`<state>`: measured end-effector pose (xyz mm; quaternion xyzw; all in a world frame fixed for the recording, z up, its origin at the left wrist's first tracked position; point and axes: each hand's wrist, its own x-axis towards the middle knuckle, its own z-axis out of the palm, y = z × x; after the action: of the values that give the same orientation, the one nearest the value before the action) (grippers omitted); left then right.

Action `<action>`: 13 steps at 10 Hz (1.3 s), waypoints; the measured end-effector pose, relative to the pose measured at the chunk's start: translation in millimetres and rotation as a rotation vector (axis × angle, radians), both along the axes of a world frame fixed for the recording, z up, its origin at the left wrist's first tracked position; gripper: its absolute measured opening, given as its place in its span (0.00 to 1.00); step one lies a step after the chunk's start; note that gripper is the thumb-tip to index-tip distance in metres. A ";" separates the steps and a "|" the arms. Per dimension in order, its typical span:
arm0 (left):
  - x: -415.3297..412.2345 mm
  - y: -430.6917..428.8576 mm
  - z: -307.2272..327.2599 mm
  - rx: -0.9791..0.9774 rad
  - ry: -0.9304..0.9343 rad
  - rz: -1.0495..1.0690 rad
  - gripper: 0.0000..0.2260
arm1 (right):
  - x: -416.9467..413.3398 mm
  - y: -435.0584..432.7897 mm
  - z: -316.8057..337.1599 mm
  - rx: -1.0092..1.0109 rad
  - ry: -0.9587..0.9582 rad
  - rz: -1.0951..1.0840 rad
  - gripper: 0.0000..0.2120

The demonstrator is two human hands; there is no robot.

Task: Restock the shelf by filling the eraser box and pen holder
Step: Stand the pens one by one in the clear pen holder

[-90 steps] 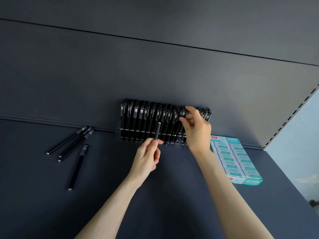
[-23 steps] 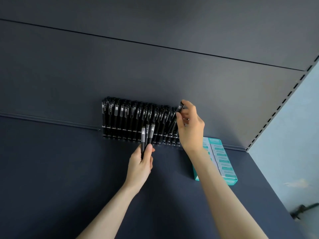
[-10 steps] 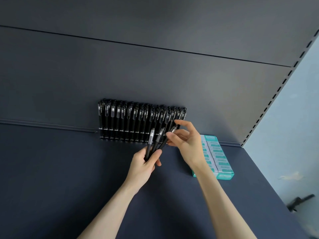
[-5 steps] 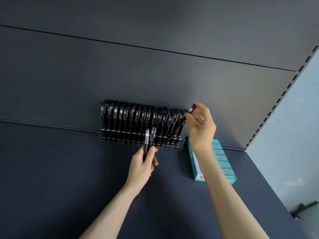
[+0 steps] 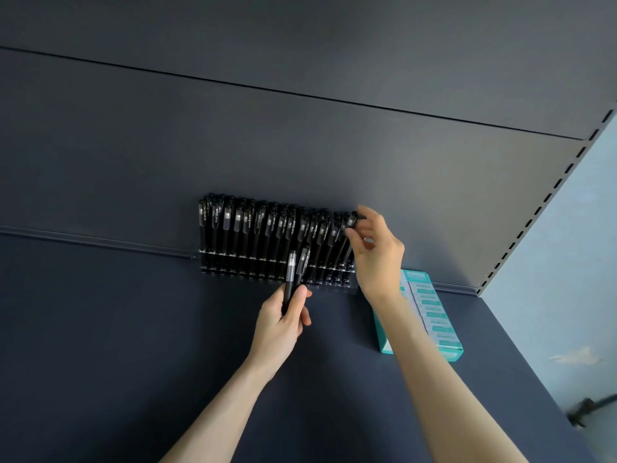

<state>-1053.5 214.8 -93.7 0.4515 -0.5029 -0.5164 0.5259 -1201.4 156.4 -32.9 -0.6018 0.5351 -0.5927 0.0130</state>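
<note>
Left hand grips two spare pens before pen holder; right hand pinches end pen by cap, possibly slotted; eraser box beside right wrist

left hand: forearm raised, fingers gripping two pens | right hand: higher, fingers pinching one pen

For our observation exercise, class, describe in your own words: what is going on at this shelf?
A person is filling the pen holder at the back of the shelf. The right hand pinches the top of a black pen at the holder's right end. The left hand grips two spare pens upright just in front. The teal eraser box lies to the right, partly behind the right forearm.
</note>
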 end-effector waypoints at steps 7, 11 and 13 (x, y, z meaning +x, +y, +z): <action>-1.2 5.6 5.0 -0.018 -0.028 -0.096 0.09 | 11.5 40.5 -15.4 0.274 -0.266 0.230 0.08; -0.5 6.4 4.1 -0.035 -0.018 -0.155 0.09 | 11.4 56.2 -23.8 0.344 -0.490 0.483 0.19; -0.9 4.4 1.6 -0.045 -0.055 -0.081 0.11 | -5.8 40.9 -7.9 0.110 -0.437 0.117 0.16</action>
<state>-1054.4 219.2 -92.1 0.4328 -0.5464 -0.5134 0.5005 -1207.2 197.2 -40.8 -0.4876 0.5152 -0.6771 0.1957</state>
